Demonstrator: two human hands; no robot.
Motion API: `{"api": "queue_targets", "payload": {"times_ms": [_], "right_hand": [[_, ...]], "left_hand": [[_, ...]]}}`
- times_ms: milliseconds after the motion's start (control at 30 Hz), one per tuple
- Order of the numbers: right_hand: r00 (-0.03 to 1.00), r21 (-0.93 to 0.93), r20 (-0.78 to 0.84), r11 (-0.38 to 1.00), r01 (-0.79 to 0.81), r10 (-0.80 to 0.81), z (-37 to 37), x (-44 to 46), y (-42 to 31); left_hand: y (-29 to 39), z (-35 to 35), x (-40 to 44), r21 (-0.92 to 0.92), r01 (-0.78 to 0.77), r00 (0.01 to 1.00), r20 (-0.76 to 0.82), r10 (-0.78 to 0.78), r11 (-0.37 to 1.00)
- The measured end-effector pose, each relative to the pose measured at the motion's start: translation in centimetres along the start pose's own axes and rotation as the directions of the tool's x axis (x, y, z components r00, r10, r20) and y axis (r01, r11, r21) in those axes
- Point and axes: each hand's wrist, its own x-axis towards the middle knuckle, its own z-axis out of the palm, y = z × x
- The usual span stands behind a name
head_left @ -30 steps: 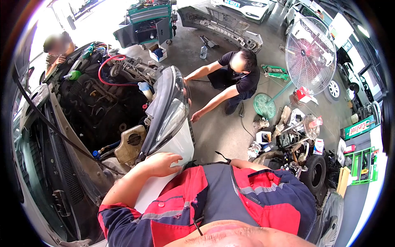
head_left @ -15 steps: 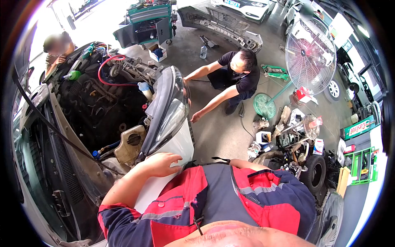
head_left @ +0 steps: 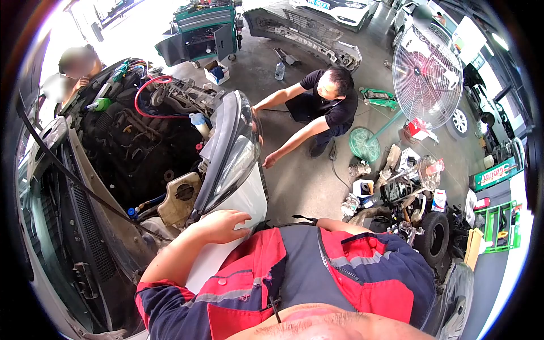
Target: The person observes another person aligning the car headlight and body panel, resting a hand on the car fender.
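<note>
My left hand point(head_left: 228, 225) rests by the white fender point(head_left: 249, 195) just below the headlight point(head_left: 241, 153), fingers loosely bent and a little apart, holding nothing visible. Only the forearm point(head_left: 343, 226) of my right arm shows, at the lower middle; that hand is hidden. A black strap point(head_left: 304, 218) sticks out near it. Left of my left hand lies the uncovered engine bay point(head_left: 136, 141), with a beige reservoir point(head_left: 180, 198) and a red hose point(head_left: 141, 99). A crouching person point(head_left: 334, 99) in dark clothes reaches both arms to the car's front.
Two people lean in at the far left point(head_left: 76, 62). A tool cart point(head_left: 207, 31), a removed bumper point(head_left: 306, 39) and a bottle point(head_left: 280, 71) stand beyond. To the right are a large fan point(head_left: 428, 76), loose parts point(head_left: 396, 187), a tire point(head_left: 435, 238) and a green rack point(head_left: 501, 226).
A second head has come into view at the far left, and the person there has shifted slightly. The black strap has moved a little. My left hand has stayed put.
</note>
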Motion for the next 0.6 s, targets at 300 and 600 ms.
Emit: {"api": "queue_targets", "payload": {"times_ms": [300,600], "right_hand": [[1.000,-0.001,-0.004,1.000,0.004,-0.004,-0.15,0.03,-0.18],[0.998,0.024,-0.061,0.999,0.029,-0.027,0.22,-0.79,-0.07]], "left_hand": [[-0.13,0.20,-0.06,-0.009,0.011,1.000,0.001,-0.011,1.000],[0.52,-0.15,0.02,0.023,-0.018,1.000,-0.020,0.018,1.000]]}}
